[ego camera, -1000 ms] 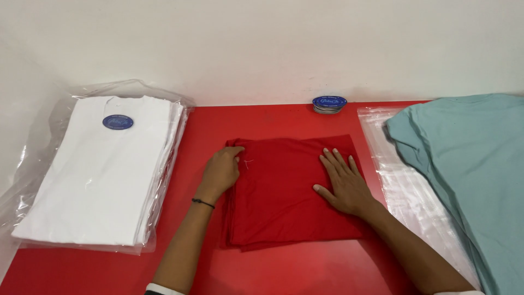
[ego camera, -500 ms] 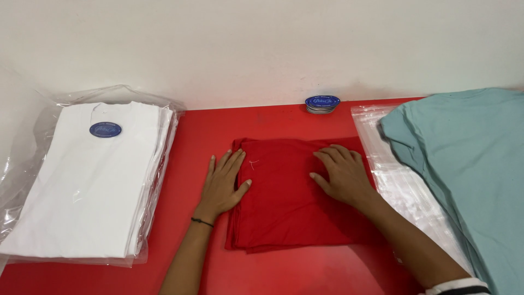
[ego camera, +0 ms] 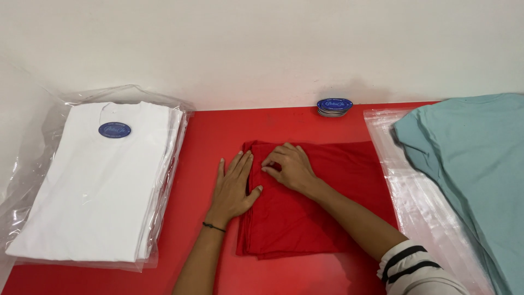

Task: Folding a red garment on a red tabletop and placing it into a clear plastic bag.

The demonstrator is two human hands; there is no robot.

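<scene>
You are working at a red table (ego camera: 207, 136) set against a white wall. At your far right a teal garment (ego camera: 475, 175) lies spread over an empty clear plastic bag (ego camera: 415, 202). At your left sits a stack of folded white shirts (ego camera: 93, 180) in clear bags, an oval blue label on top.

The folded red garment (ego camera: 316, 213) lies flat in the middle of the table, between those two piles and touching neither. It looks light, soft and limp, with no stiffness of its own, so judge that it will sag and its layers will slide apart if you lift it by one corner. The left edge shows several stacked folds, and they will likely shift unless you pin them. Better to take it under two opposite edges, or slide flat palms beneath, keeping the layers pressed together.

Your left hand (ego camera: 233, 186) lies open and flat, palm down, at the garment's left edge, half on cloth and half on table. Your right hand (ego camera: 289, 166) rests just beside it on the upper left part of the garment, fingers bent and pressing or pinching the cloth; neither hand is closed around anything.

Smallest, a short stack of oval blue labels (ego camera: 334, 106) sits by the wall.
</scene>
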